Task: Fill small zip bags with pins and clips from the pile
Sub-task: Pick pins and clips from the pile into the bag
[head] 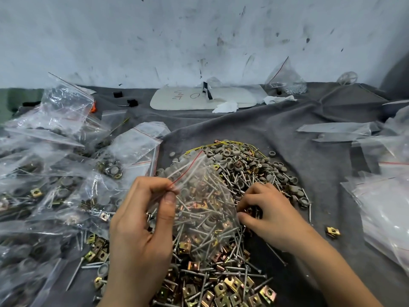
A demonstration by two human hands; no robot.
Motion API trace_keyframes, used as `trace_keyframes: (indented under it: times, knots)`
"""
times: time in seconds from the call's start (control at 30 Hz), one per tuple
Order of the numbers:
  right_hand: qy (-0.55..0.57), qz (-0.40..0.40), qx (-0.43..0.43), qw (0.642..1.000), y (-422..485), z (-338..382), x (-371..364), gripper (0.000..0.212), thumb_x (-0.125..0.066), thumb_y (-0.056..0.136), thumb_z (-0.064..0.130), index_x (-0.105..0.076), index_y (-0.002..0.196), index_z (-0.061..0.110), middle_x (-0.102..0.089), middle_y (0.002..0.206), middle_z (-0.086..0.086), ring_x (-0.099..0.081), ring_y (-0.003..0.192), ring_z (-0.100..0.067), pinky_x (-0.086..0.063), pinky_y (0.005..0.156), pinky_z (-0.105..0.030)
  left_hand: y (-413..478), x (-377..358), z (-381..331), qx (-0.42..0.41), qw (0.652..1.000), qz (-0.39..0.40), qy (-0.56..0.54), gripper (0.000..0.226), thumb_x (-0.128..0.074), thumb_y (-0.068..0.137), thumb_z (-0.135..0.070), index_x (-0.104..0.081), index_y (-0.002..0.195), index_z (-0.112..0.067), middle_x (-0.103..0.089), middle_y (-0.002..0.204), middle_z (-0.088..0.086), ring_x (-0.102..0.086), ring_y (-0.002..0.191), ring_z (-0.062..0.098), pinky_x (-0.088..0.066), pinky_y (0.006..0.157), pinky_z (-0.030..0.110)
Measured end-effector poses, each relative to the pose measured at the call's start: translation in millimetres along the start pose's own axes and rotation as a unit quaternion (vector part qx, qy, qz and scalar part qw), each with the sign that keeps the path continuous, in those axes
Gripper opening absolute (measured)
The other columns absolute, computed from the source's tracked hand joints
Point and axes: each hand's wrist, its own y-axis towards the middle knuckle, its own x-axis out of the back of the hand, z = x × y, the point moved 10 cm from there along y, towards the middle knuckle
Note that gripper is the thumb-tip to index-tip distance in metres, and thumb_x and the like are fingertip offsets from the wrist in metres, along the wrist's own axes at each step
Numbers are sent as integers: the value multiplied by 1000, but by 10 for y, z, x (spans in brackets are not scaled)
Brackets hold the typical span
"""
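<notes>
Pinched at its red-lined mouth between thumb and fingers of left hand point(141, 218): small zip bag point(205, 218), clear, held over the pile point(232, 275). Seen through it: screws and brass clips; could not be told whether inside or merely behind. Rested on the pile just beside the bag: right hand point(267, 213), fingers curled, closed round a few pieces. Spread under the pile of screws, grey caps and clips: grey cloth point(309, 151). Heaped at left: filled bags point(66, 173). Laid at right: empty bags point(387, 209). Lay apart, right of pile: lone clip point(332, 232). Lay by wall: white board point(181, 100).
</notes>
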Motion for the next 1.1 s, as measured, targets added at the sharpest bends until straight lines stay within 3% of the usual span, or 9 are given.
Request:
trace_keyframes:
  times: [0.23, 0.37, 0.47, 0.57, 0.73, 0.87, 0.93, 1.0, 1.1]
  knots:
    - [11, 25, -2, 1000, 11, -36, -45, 14, -70, 83, 34, -57, 79, 37, -46, 98, 20, -38, 100, -2, -30, 86, -19, -9, 48, 43, 14, 1000, -15, 4, 11, -46, 93, -35, -56, 98, -35, -63, 91, -10, -63, 85, 10, -48, 73, 17]
    - [100, -47, -5, 994, 2, -40, 93, 13, -64, 87, 26, -56, 80, 33, -55, 88, 18, -48, 88, 4, -36, 77, -12, 11, 48, 15, 8, 1000, -18, -2, 12, -45, 94, -32, -56, 95, -36, -61, 94, -14, -61, 86, 10, -46, 75, 16]
    - [271, -172, -4, 947, -67, -89, 375, 19, -64, 87, 11, -59, 87, 29, -64, 78, 12, -58, 74, 0, -42, 67, -12, 29, -37, -64, -12, 999, 19, -24, 13, -42, 92, -25, -53, 95, -29, -58, 105, -13, -59, 98, 11, -45, 81, 15]
    - [370, -253, 50, 892, -193, 4, 584, 22, -67, 85, 10, -63, 96, 28, -65, 82, 4, -61, 75, -8, -48, 67, -17, -4, -225, -187, -39, 994, 97, -40, 15, -38, 89, -17, -52, 92, -22, -56, 115, 2, -56, 107, 11, -44, 85, 12]
    - [420, -387, 164, 804, -559, 290, 795, 21, -71, 82, 14, -63, 94, 29, -68, 86, -4, -68, 78, -17, -54, 71, -20, -128, -521, -311, -84, 971, 222, 13, 14, -38, 84, -17, -50, 88, -22, -53, 122, 0, -54, 105, 5, -43, 84, 8]
    - [396, -430, 260, 769, -779, 547, 861, 25, -64, 85, 6, -60, 101, 25, -70, 89, -1, -69, 81, -17, -52, 72, -22, -220, -623, -302, -106, 955, 275, 39, 17, -40, 85, -19, -57, 87, -17, -49, 127, -3, -52, 113, 3, -39, 91, 7]
    - [383, -398, 298, 779, -778, 650, 869, 23, -65, 87, 9, -60, 104, 25, -70, 89, 2, -67, 82, -21, -50, 71, -24, -231, -637, -300, -102, 953, 284, 33, 14, -41, 86, -21, -55, 88, -21, -47, 128, -7, -56, 107, 5, -46, 83, 11]
    - [310, -370, 314, 818, -739, 767, 843, 22, -67, 85, 10, -61, 102, 22, -71, 90, 5, -63, 86, -18, -48, 73, -26, -221, -627, -311, -98, 955, 280, 25, 12, -42, 87, -22, -54, 89, -23, -47, 127, -9, -59, 100, 8, -50, 75, 17]
    - [229, -381, 317, 838, -737, 813, 822, 20, -69, 80, 6, -63, 98, 13, -71, 94, 1, -63, 88, -19, -46, 79, -34, -180, -593, -349, -100, 963, 252, 7, 12, -44, 87, -20, -54, 89, -25, -50, 125, -6, -60, 105, 12, -49, 78, 19]
